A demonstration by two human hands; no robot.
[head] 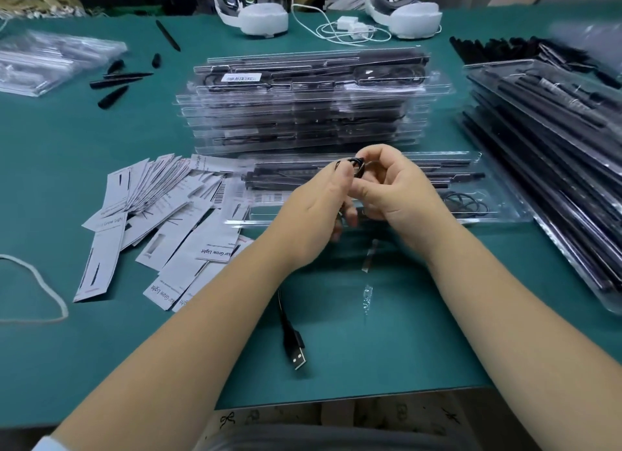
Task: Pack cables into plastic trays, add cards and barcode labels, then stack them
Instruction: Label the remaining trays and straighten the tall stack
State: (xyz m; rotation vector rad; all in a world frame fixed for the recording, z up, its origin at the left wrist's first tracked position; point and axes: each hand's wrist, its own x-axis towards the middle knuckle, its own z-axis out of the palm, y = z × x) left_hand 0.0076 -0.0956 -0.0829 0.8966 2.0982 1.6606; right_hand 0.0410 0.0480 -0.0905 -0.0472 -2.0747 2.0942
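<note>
My left hand (314,211) and my right hand (395,188) meet above an open clear plastic tray (498,211) and together pinch a small coil of black cable (353,166). The cable's loose end trails down under my left wrist to a USB plug (297,353) lying on the green mat. The tray holds black rods and a thin coiled wire at its right end. Behind it stands a tall stack of packed trays (303,114), the top one bearing a barcode label (241,78). White printed cards (151,215) lie fanned out to the left.
A second slanted stack of trays (552,154) lines the right side. Loose black pointed parts (114,84) and a bag of parts (50,60) sit at the far left. White headsets and a charger cable lie at the back. A rubber band (37,282) lies at the left edge.
</note>
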